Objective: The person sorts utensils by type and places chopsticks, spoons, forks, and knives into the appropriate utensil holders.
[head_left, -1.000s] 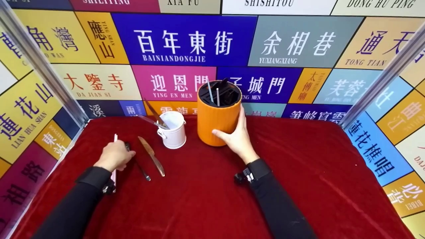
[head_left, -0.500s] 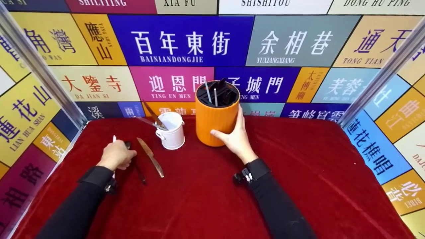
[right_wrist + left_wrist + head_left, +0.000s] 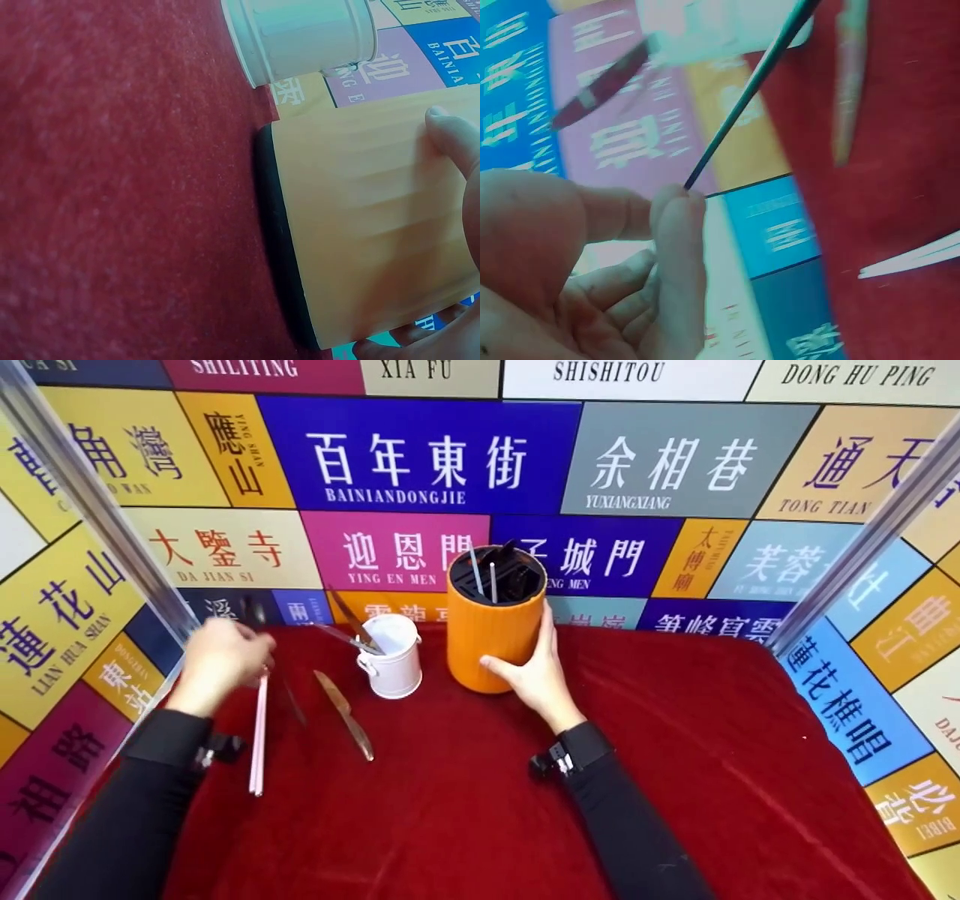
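At the left, my left hand (image 3: pixel 225 660) is raised and pinches a dark spoon (image 3: pixel 255 611), its rounded end blurred above the fingers. In the left wrist view, the spoon's thin handle (image 3: pixel 739 105) slants up from between thumb and forefinger. A pair of pale pink chopsticks (image 3: pixel 259 742) lies just below this hand, with a table knife (image 3: pixel 343 712) to their right. My right hand (image 3: pixel 536 675) grips an upright orange utensil holder (image 3: pixel 491 641), thumb across its front and fingers round its right side, partly hidden. Black slots and two thin rods show in its top.
A small white bucket (image 3: pixel 396 667) stands left of the orange holder, with knives or similar cutlery leaning out to the left. Red cloth (image 3: pixel 465 810) covers the table. Printed panels (image 3: pixel 420 457) and metal posts (image 3: pixel 97 502) border it.
My left hand has lifted the spoon off the cloth and moved up and to the left, uncovering the chopsticks. The right hand keeps its grip on the orange holder.
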Action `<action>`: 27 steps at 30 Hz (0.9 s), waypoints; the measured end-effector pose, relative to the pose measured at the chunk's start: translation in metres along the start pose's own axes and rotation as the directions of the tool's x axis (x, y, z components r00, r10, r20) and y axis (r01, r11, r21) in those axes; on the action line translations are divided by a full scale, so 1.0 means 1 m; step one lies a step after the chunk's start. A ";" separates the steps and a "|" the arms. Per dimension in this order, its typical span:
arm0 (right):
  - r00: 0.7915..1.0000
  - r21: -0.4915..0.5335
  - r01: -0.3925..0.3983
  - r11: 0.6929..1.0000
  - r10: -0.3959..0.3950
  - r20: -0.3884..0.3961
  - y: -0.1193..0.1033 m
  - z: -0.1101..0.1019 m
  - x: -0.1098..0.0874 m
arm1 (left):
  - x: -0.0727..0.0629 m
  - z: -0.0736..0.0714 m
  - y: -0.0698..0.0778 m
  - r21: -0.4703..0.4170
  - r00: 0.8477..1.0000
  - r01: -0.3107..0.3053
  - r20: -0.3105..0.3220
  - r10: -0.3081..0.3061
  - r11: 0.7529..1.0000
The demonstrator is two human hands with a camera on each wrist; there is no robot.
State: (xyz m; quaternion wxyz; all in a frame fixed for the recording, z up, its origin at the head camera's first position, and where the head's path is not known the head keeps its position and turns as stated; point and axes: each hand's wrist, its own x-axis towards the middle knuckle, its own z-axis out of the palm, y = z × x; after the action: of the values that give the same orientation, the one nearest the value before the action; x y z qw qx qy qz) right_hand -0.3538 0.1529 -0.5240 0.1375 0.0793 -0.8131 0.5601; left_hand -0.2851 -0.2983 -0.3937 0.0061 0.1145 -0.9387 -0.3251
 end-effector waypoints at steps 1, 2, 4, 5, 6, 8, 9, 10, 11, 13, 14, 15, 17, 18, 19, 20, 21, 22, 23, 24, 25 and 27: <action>1.000 0.000 0.001 1.000 -0.001 0.000 0.000 0.000 0.000 | -0.001 -0.006 0.005 -0.030 0.999 -0.009 -0.040 0.008 1.000; 1.000 -0.001 0.002 1.000 -0.002 0.000 0.000 -0.001 0.000 | -0.002 -0.013 0.011 -0.059 0.997 -0.014 -0.080 0.010 0.998; 1.000 -0.003 0.001 1.000 -0.001 0.001 0.001 -0.001 0.000 | -0.004 -0.025 0.022 -0.122 0.987 -0.021 -0.160 0.002 0.992; 1.000 -0.001 -0.001 1.000 0.001 0.001 0.001 -0.001 -0.001 | -0.005 -0.030 0.028 -0.142 0.978 -0.033 -0.207 0.002 0.989; 1.000 -0.002 -0.002 1.000 0.002 0.001 0.001 -0.001 -0.001 | -0.006 -0.035 0.034 -0.155 0.967 -0.050 -0.253 0.009 0.987; 1.000 -0.001 -0.004 1.000 0.004 -0.001 0.000 0.000 -0.001 | -0.007 -0.045 0.047 -0.187 0.941 -0.097 -0.337 0.029 0.978; 1.000 0.001 -0.004 1.000 0.004 -0.001 -0.001 0.000 -0.001 | -0.007 -0.048 0.054 -0.187 0.921 -0.131 -0.386 0.050 0.974; 1.000 0.004 -0.004 1.000 0.004 -0.003 -0.001 -0.001 -0.001 | -0.006 -0.051 0.061 -0.187 0.898 -0.171 -0.434 0.074 0.967; 1.000 0.005 -0.004 1.000 0.004 -0.004 -0.001 -0.001 -0.001 | -0.006 -0.054 0.069 -0.183 0.872 -0.208 -0.480 0.097 0.961; 1.000 0.005 -0.002 1.000 0.002 -0.006 -0.002 -0.001 -0.001 | -0.004 -0.057 0.085 -0.195 0.830 -0.280 -0.541 0.135 0.940; 1.000 0.004 -0.001 1.000 0.001 -0.006 -0.002 -0.001 -0.001 | -0.003 -0.057 0.093 -0.192 0.806 -0.314 -0.572 0.155 0.930; 1.000 0.001 0.001 1.000 -0.001 -0.008 -0.001 -0.001 -0.001 | -0.003 -0.057 0.101 -0.199 0.788 -0.347 -0.592 0.170 0.917; 1.000 -0.002 0.001 1.000 -0.001 -0.010 -0.002 -0.001 -0.001 | -0.003 -0.055 0.118 -0.236 0.778 -0.399 -0.599 0.191 0.886; 1.000 -0.004 0.002 1.000 -0.002 -0.009 -0.002 -0.001 -0.001 | -0.002 -0.053 0.126 -0.249 0.775 -0.419 -0.598 0.201 0.873; 1.000 -0.006 0.002 1.000 -0.002 -0.009 -0.002 -0.001 -0.001 | -0.002 -0.050 0.133 -0.251 0.767 -0.440 -0.604 0.216 0.862; 1.000 -0.009 0.001 1.000 -0.001 -0.008 -0.001 -0.001 -0.001 | -0.002 -0.047 0.140 -0.252 0.764 -0.456 -0.602 0.230 0.854; 1.000 -0.011 0.001 1.000 -0.001 -0.006 -0.002 -0.001 -0.001 | -0.002 -0.044 0.147 -0.261 0.769 -0.465 -0.592 0.240 0.846; 1.000 -0.011 -0.002 1.000 0.002 -0.005 -0.002 -0.001 -0.001 | -0.003 -0.041 0.154 -0.264 0.771 -0.475 -0.584 0.253 0.839; 1.000 -0.013 -0.004 1.000 0.004 -0.003 -0.001 -0.001 -0.001 | -0.003 -0.037 0.160 -0.255 0.772 -0.480 -0.577 0.266 0.839; 1.000 -0.014 -0.005 1.000 0.005 -0.002 -0.001 -0.001 -0.001 | -0.004 -0.032 0.166 -0.247 0.769 -0.493 -0.572 0.285 0.834; 1.000 -0.014 -0.007 1.000 0.007 -0.001 -0.001 -0.001 -0.001 | -0.005 -0.028 0.171 -0.249 0.770 -0.506 -0.561 0.303 0.826; 1.000 -0.015 -0.009 1.000 0.009 -0.001 0.000 -0.001 -0.001 | -0.007 -0.019 0.183 -0.260 0.779 -0.523 -0.531 0.333 0.811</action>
State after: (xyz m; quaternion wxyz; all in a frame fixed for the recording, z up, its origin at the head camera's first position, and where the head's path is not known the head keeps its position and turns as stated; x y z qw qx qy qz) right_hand -0.3530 0.1541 -0.5234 0.1359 0.0744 -0.8177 0.5544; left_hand -0.3151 -0.1692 -0.2662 0.3270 -0.0365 -0.8250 -0.4595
